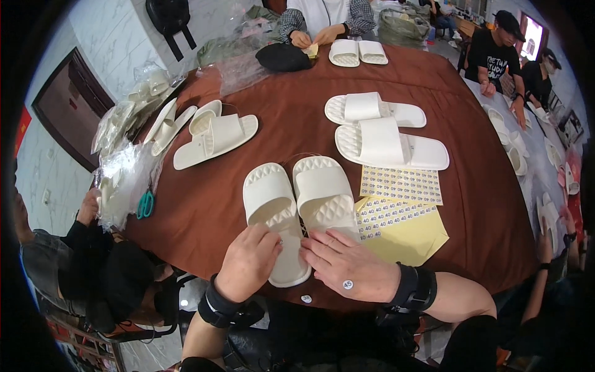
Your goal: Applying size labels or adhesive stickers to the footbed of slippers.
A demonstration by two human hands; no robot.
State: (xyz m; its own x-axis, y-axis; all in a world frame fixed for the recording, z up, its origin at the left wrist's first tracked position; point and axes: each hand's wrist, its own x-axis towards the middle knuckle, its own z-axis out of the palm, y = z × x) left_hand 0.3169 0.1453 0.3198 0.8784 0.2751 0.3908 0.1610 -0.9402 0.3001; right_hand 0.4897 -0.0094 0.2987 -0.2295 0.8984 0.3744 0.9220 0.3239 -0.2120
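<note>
A pair of white slippers lies in front of me, toes pointing away, the left slipper beside the right slipper. My left hand is at the left slipper's insole, fingers bent and pressed together. A small round mark shows by its fingertips; whether they pinch anything is hidden. Across the heel of the right slipper lies my right hand, its fingers bent over the inner edge and covering that heel. A small round sticker is stuck to the back of this hand. Yellow sheets of round stickers lie to the right, partly under another slipper.
More white slippers lie at right, left and the far edge. Teal-handled scissors and clear plastic bags lie at left. Opposite, a person's hands hold a yellow piece near a black object. Others work nearby.
</note>
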